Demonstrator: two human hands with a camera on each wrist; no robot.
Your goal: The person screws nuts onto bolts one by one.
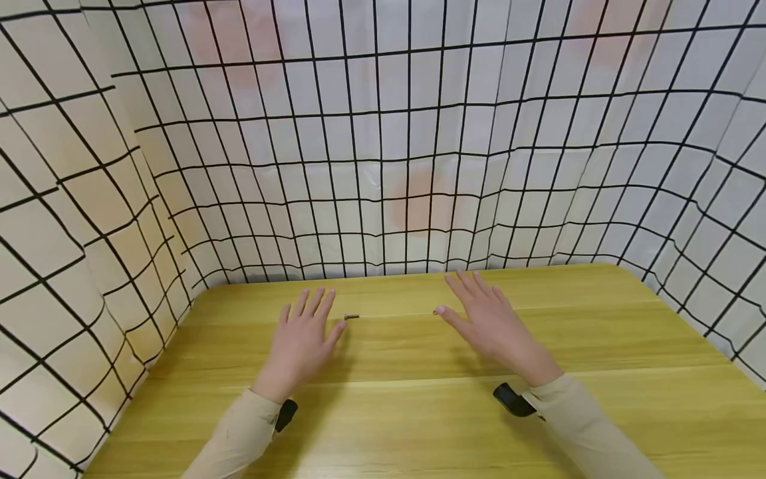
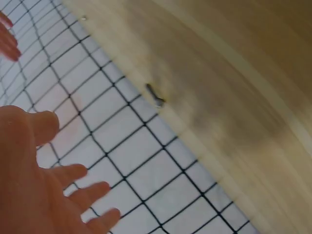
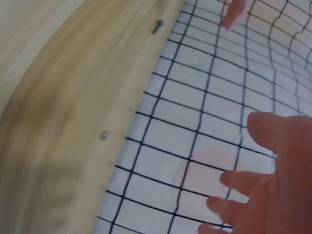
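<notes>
A small dark metal bolt lies on the wooden table, just right of my left thumb in the head view. My left hand has its fingers spread and holds nothing. A tiny metal nut lies farther right, by the tip of my right thumb. My right hand is also spread, with nothing in it. Both wrist views show the bolt and the nut on the wood, apart from each other and from the fingers.
The yellow wooden table ends at a back edge beyond the fingertips. White sheeting with a black grid rises behind it and along both sides. Dark straps or devices sit at both wrists, under beige sleeves.
</notes>
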